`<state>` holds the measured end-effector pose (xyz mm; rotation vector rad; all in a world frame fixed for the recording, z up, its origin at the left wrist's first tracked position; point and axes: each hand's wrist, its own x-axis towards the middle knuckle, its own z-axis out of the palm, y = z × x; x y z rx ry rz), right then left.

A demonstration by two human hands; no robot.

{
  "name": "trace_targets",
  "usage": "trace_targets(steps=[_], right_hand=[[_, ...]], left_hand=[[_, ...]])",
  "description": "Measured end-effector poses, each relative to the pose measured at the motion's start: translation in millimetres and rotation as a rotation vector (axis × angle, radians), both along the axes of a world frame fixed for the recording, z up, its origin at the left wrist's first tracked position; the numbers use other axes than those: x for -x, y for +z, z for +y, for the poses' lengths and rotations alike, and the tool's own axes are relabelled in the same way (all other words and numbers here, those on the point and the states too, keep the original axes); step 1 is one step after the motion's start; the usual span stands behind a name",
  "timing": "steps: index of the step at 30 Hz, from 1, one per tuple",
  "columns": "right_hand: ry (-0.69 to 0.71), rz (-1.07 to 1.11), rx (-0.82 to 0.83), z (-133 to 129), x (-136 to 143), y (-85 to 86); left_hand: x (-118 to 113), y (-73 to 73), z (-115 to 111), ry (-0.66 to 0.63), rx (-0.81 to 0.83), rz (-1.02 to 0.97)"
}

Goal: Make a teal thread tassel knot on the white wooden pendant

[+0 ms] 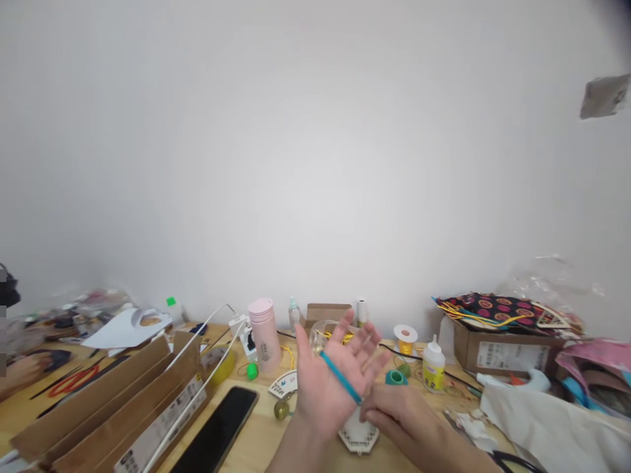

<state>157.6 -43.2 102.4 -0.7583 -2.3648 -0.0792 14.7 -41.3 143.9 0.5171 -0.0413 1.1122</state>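
Note:
My left hand (323,394) is held palm up with its fingers spread. A flat blue cord (340,376) runs slantwise across that palm, from beside the thumb to the outer edge. At its lower end the fingers of my right hand (411,420) pinch the cord against the edge of the left palm. Partly hidden beneath the hands lies a pale openwork plate (358,439) with angled edges. Left of my left wrist are a brass-coloured bell (282,408) and a white fan-shaped piece (284,384). Behind my right hand sits a green ring-shaped roll (396,378).
On the left are a long open cardboard box (123,401), a black phone (217,430) and a pink tumbler (265,335). A glue bottle (434,366), a thread spool (405,338) and a loaded box (507,351) stand right. Another person's hand (27,373) shows far left.

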Motion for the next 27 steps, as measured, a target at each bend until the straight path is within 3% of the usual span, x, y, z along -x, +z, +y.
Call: trace_targets(steps=[3, 8, 12, 14, 17, 22, 25, 27], right_hand=[[0.025, -0.053, 0.192, -2.8, -5.0, 4.2], [0.036, -0.014, 0.276, 2.9, -6.9, -0.2], [0.057, 0.079, 0.360, 15.0, -4.1, -9.2], [0.052, 0.105, 0.355, 24.5, -3.8, -2.1], [0.103, 0.109, 0.307, 39.3, -6.1, 33.2], [0.150, 0.088, 0.115, 41.2, -11.9, 128.1], [0.186, 0.129, -0.008, 25.7, -15.8, 165.0], [0.211, 0.146, -0.034, 15.1, -18.8, 170.1]], left_hand=[[4.2, -6.3, 16.0, 0.088, -0.001, -0.026], [0.4, -16.8, 16.2, 0.102, -0.006, -0.020], [0.6, -9.4, 11.5, 0.078, -0.015, 0.034], [1.8, 0.9, 7.9, 0.059, -0.039, 0.079], [1.5, 24.6, -3.4, 0.050, -0.121, 0.128], [-4.1, 63.2, -33.7, 0.019, -0.419, 0.260], [-8.2, 64.3, -48.1, -0.079, -0.534, 0.348], [-11.6, 53.6, -54.5, -0.146, -0.528, 0.354]])
